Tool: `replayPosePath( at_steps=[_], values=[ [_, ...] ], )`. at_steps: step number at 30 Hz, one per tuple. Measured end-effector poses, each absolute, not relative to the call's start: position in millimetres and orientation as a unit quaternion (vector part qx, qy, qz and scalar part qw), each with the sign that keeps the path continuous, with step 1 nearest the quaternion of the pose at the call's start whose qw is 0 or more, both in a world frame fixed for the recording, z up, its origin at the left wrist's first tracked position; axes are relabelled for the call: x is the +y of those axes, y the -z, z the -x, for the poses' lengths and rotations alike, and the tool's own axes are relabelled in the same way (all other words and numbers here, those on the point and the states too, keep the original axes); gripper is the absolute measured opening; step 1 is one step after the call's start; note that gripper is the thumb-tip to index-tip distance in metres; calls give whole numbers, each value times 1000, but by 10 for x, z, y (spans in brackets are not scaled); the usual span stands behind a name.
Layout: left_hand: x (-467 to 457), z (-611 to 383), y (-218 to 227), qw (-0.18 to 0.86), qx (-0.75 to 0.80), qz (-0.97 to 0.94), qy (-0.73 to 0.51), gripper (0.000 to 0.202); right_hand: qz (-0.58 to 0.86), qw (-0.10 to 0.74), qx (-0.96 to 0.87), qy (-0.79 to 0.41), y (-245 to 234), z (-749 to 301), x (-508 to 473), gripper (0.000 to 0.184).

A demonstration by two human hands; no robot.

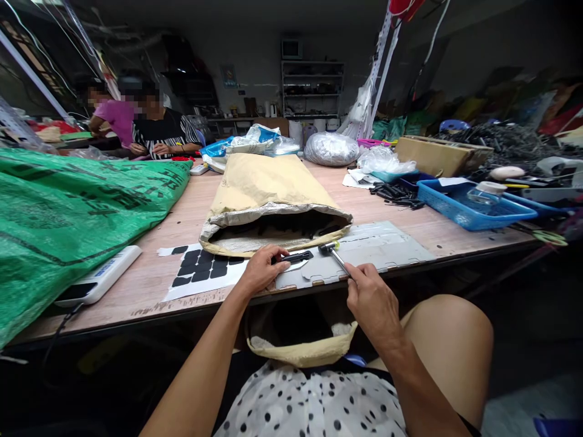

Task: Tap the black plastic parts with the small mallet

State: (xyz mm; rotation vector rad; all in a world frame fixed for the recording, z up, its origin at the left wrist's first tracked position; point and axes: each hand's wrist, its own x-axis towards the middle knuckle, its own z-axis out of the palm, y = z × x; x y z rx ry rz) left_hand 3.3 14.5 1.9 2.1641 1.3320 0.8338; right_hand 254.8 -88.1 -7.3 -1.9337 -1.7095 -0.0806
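Observation:
My left hand [266,269] is closed on a small black plastic part [298,257] at the front of the table, its fingers over the part's left end. In my right hand [374,297] is a small hammer [337,260] with a metal handle, a dark head and a yellow face. The hammer head rests close to the right of the black part, over a grey board [364,249]. Beside my left hand lies a white sheet with black rounded stickers [200,267]. Behind both hands, a tan paper sack [277,182] lies with its mouth toward me, dark pieces inside.
A green woven sack [91,200] covers the left side, partly over a white scale [102,279]. On the right are a blue tray [473,209], black parts [396,193] and a cardboard box [437,155]. Another open sack [305,353] is below the table edge. Two people sit far left.

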Motion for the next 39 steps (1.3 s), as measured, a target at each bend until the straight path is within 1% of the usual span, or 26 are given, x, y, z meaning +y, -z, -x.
replayPosePath(
  at_steps=[2, 5, 26, 29, 32, 34, 36, 39],
  values=[
    [150, -31, -7, 231, 484, -787, -304, 23, 728, 250, -637, 40, 69, -2544, -878, 37],
    [161, -29, 15, 232, 484, -787, -305, 23, 730, 235, -640, 44, 65, -2528, -874, 37],
    [187, -13, 25, 213, 480, -795, -305, 21, 733, 239, -636, 41, 49, -2512, -869, 35],
    [113, -6, -20, 221, 451, -795, -341, 23, 732, 243, -635, 38, 53, -2522, -864, 35],
    [-150, -41, -72, 257, 406, -787, -386, 25, 731, 248, -636, 27, 55, -2538, -861, 35],
    [-402, -91, -60, 298, 378, -795, -369, 25, 729, 251, -637, 20, 48, -2545, -862, 35],
    [-637, -147, 27, 330, 365, -812, -315, 25, 728, 252, -637, 15, 34, -2546, -866, 36],
    [-835, -210, 305, 324, 420, -819, -219, 27, 730, 251, -636, 9, 12, -2542, -872, 36]
  ],
)
